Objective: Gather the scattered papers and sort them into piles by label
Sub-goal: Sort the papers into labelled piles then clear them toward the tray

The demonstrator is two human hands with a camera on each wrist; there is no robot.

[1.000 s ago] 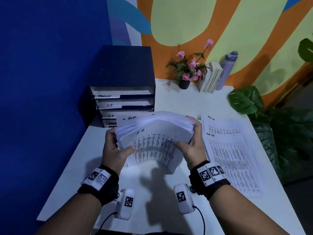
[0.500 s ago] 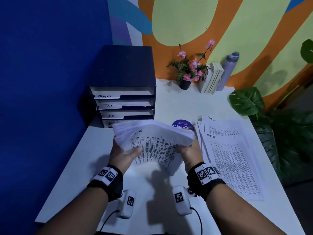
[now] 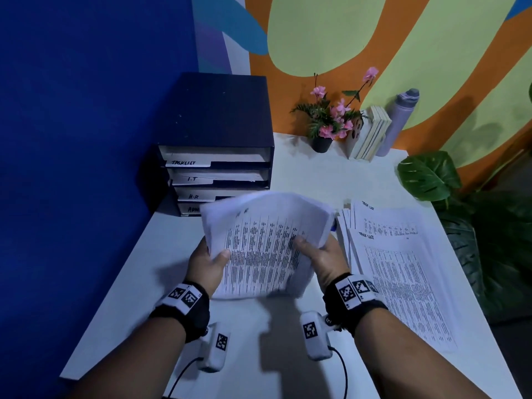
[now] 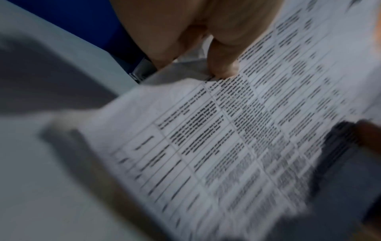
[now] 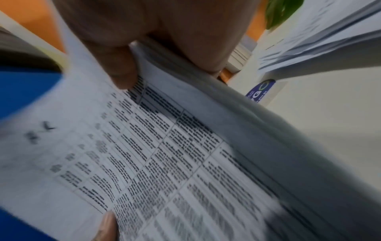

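Observation:
I hold a thick stack of printed papers [image 3: 263, 240] above the white table [image 3: 121, 283], tilted toward me. My left hand [image 3: 208, 262] grips its left edge, thumb on the top sheet. My right hand [image 3: 319, 254] grips the right edge, thumb on top, fingers underneath. In the left wrist view the thumb [image 4: 222, 62] presses the printed sheet [image 4: 237, 138]. In the right wrist view the thumb [image 5: 121, 68] pins the stack [image 5: 164, 154], whose top sheet bears a blurred handwritten label. A pile of "TASK LIST" sheets [image 3: 397, 269] lies on the table to the right.
A dark tray organizer [image 3: 218, 139] with slots labelled TASKLIST, I.T, H.R and one partly hidden stands at the back left. A flower pot [image 3: 322, 142], books [image 3: 370, 133] and a grey bottle [image 3: 398, 122] line the far edge. Leafy plants [image 3: 431, 177] stand at the right.
Both hands have drawn the stack nearer to me and lower, tilting its printed face up. The blue sticker seen behind it half a second ago is now covered in the head view.

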